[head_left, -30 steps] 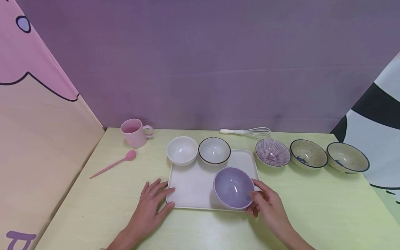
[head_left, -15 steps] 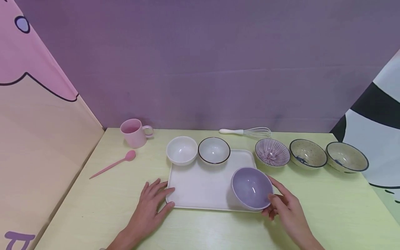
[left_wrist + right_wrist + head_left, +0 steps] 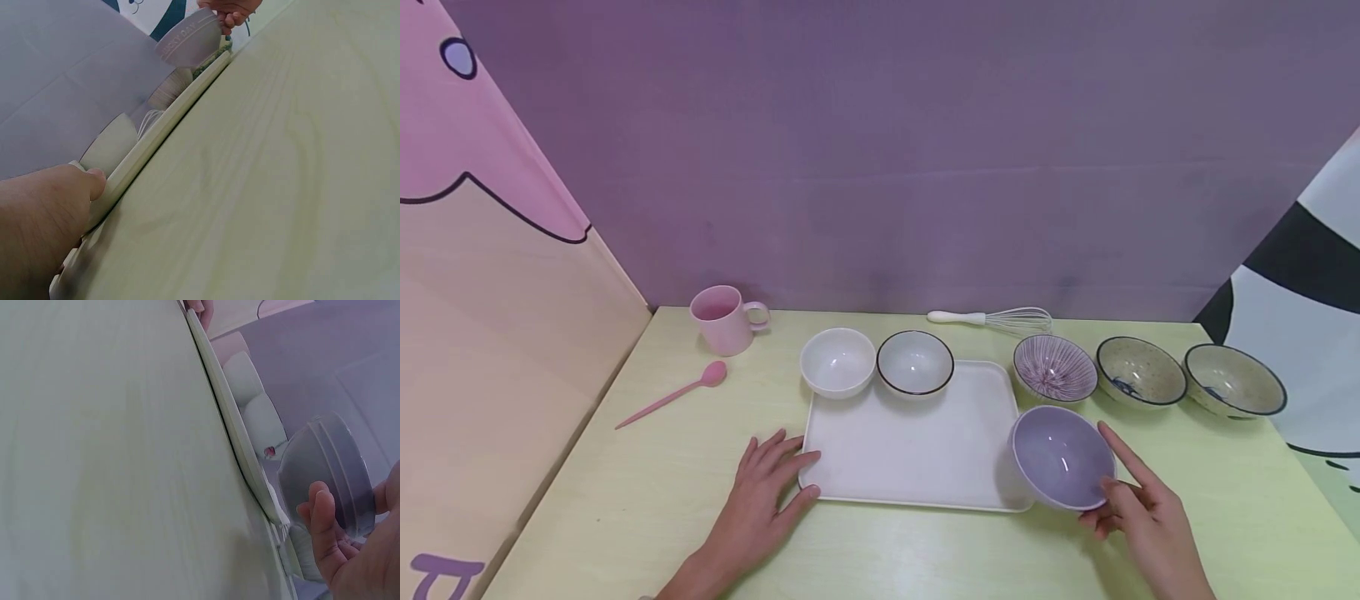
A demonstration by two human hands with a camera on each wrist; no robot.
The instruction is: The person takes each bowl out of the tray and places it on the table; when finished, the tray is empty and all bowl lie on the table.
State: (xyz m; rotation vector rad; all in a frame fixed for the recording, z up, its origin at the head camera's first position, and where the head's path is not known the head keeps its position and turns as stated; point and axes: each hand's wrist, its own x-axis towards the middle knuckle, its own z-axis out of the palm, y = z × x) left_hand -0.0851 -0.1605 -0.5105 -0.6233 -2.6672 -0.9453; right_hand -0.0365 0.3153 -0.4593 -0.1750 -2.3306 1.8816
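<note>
At three o'clock of the tray point(image 3: 910, 458), the right hand point(image 3: 1146, 517) grips the purple bowl point(image 3: 1060, 458), apparently above the table point(image 3: 925, 558). The left hand point(image 3: 760, 492), fingers spread, touches the tray toward eight o'clock.

One high view, two low ones

From my remote seat, the head camera gives me the widest picture: set high, it faces forward and down across the table point(image 3: 895, 554) to the purple backdrop point(image 3: 910, 167), taking in the left hand point(image 3: 767, 487) and the right hand point(image 3: 1142, 512). My left wrist camera looks low over the table, tilted, its own hand close, along the front edge of the tray point(image 3: 895, 467) toward the right hand. My right wrist camera, equally low and tilted, faces back the other way. Both share that edge and the purple bowl point(image 3: 1063, 458), nearer in the right view.
</note>
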